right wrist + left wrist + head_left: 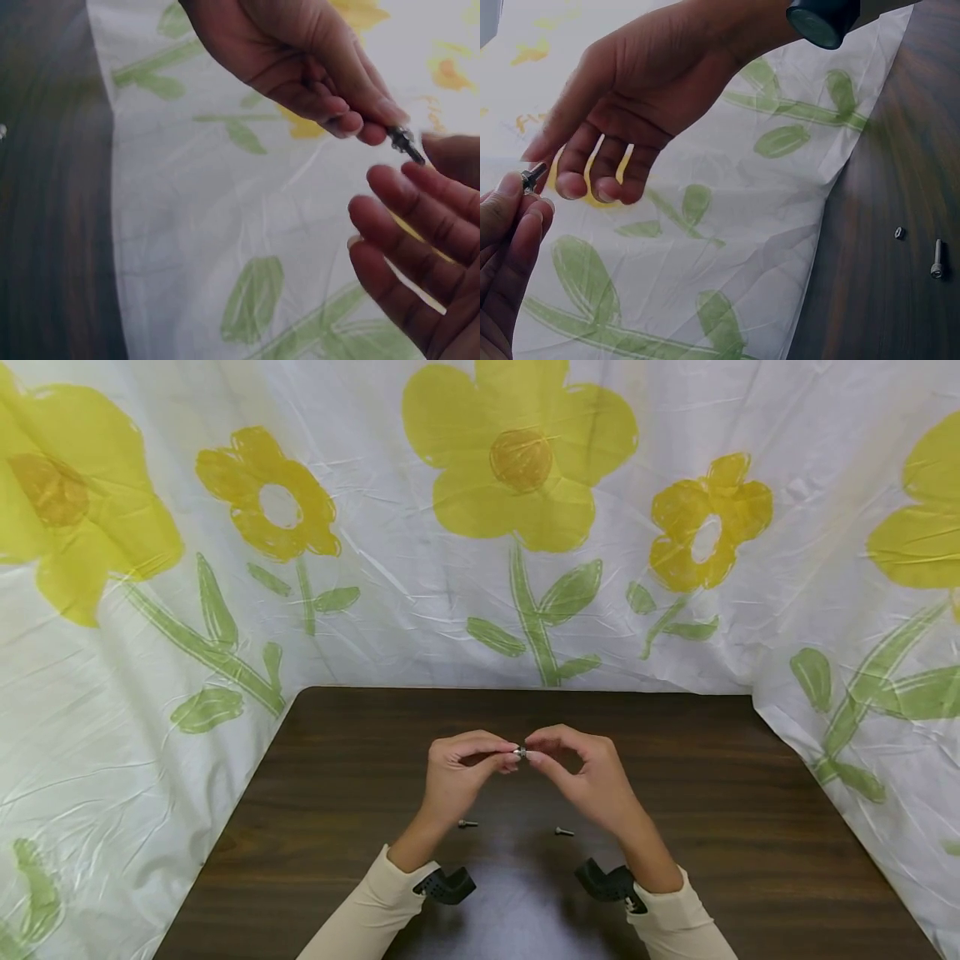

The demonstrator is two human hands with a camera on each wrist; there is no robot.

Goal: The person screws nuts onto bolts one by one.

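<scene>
Between finger and thumb, my left hand [456, 777] pinches a small metal bolt [522, 751] by its head, with what looks like a nut around it. In the right wrist view the dark threaded end of the bolt [406, 142] points away from the left hand [315, 67] towards the right fingers. My right hand [596, 777] has thumb and forefinger at either side of that end, with a small gap showing; its other fingers are spread. The left wrist view shows the bolt [532, 177] tip uncovered, beside the right hand [641, 90].
On the dark table [337, 860] two loose bolts lie below the hands, one on the left [468, 823] and one on the right [564, 832]. A loose nut [899, 233] rests near a bolt [937, 259]. A flowered curtain [390, 635] hangs behind and beside the table.
</scene>
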